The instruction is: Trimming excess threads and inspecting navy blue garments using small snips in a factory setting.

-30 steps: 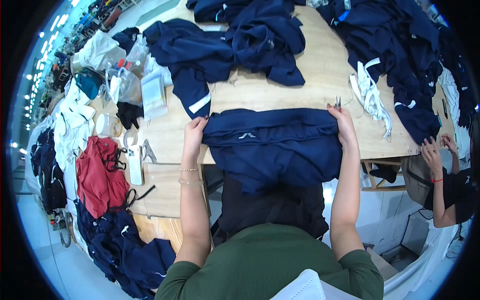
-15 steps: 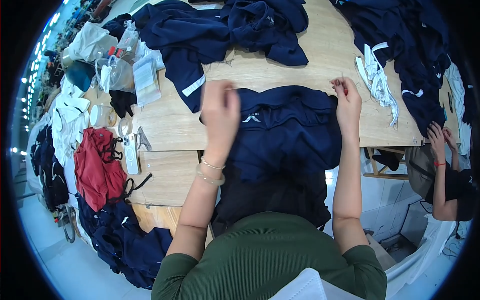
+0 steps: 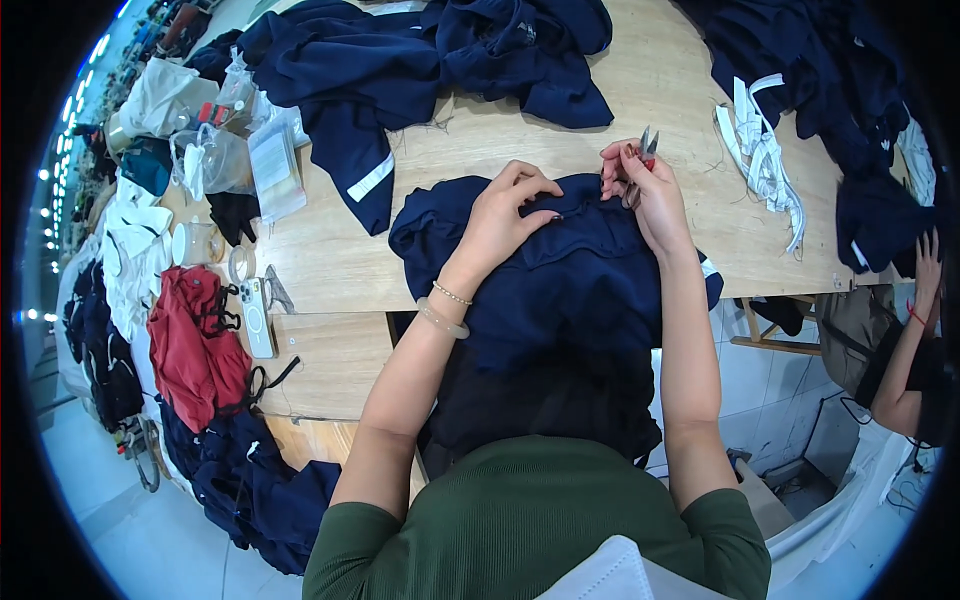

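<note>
Navy garment [image 3: 560, 270] spread on the wooden tabletop [image 3: 330, 260], near edge hanging over toward the body; top hem bunched just under both hands. Left hand [image 3: 505, 215] resting on the cloth, fingers curled, pinching a fold of the hem; grip closed on fabric, thumb and forefinger pressed together. Right hand [image 3: 640, 190] at the hem's right end, fingers wrapped around small thread snips [image 3: 645, 150], red-handled, blades pointing away from the body; grip closed on the tool, heel of the hand touching the cloth.

Step in hand, judged from this: checking the hem for loose threads and clipping them; left hand holding the seam taut, right bringing the blades in. Next move likely calling for the fold to be kept tight and the blade tips eased to the stray thread alone, clear of the fabric; thread itself too fine to see.

Around: heap of navy garments [image 3: 400, 60] farther up the tabletop; white fabric strips [image 3: 765, 160] to the right; clear plastic bags [image 3: 215, 155] and a phone [image 3: 256, 315] at the left; red garment [image 3: 195, 340] beside them; another person's arm [image 3: 905, 350] at the far right, apart.
</note>
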Tool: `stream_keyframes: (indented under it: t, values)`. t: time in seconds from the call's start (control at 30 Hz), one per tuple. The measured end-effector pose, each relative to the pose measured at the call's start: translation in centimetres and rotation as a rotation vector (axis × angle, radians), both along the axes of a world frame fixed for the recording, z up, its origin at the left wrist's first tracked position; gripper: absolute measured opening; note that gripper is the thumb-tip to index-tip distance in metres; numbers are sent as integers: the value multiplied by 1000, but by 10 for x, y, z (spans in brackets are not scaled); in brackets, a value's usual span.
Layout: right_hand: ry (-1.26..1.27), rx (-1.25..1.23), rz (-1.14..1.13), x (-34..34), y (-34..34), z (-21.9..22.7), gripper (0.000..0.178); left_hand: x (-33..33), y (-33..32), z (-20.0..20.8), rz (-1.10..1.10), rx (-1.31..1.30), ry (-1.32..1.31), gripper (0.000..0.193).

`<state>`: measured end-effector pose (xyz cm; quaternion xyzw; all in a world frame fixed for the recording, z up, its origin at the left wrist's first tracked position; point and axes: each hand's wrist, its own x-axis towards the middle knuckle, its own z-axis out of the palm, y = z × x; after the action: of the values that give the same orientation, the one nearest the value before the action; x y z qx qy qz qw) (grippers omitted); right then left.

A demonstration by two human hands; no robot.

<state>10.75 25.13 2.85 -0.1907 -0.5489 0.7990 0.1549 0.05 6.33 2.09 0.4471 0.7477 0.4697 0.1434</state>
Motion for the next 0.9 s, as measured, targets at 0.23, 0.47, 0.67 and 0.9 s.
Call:
stream_keyframes:
  t: [0.23, 0.47, 0.67, 0.9]
  values:
    - [-199, 287, -50, 12, -7, 46, 29, 0, 9, -10, 59, 30, 111, 11]
    - [-157, 515, -89, 28, -6, 46, 18, -3, 11, -10, 209, 128, -322, 2]
    - [-236, 1003, -33, 28, -29, 47, 16, -6, 13, -4, 158, 209, -575, 18]
    - [-201, 1361, -56, 15, -36, 32, 15, -8, 14, -4, 132, 305, -704, 24]
